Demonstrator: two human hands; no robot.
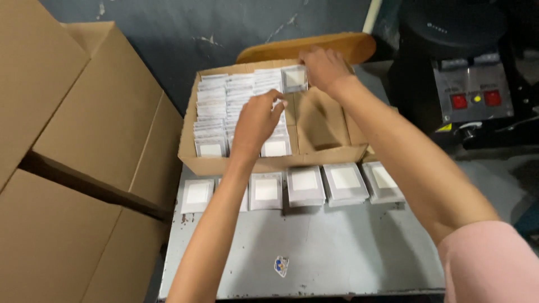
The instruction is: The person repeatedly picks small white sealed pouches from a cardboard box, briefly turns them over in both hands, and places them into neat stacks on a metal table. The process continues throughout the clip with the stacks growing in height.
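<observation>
Head view is showing an open cardboard box [269, 163] sitting at the far edge of a grey metal counter [314, 252], with rows of flat white-and-grey packets [224, 106] standing on edge in its left part, while its right part is showing bare cardboard. In front of the box, a row of six small packet stacks [306, 185] is lying across the counter, each square with a pale window in the middle. A small round sticker [281, 265] is sitting near the counter's near edge. Large closed cartons [73, 140] are piling up left of the counter, and a dark machine with two red buttons [474, 101] is standing to the right.

The left hand [255, 123] is reaching into the box, its fingers curling down onto the tops of the standing packets; whether it is gripping one is unclear. The right hand [324, 68] is stretching to the box's far edge, its fingers pinching a single packet [295, 78] that is standing upright at the far end of a row.
</observation>
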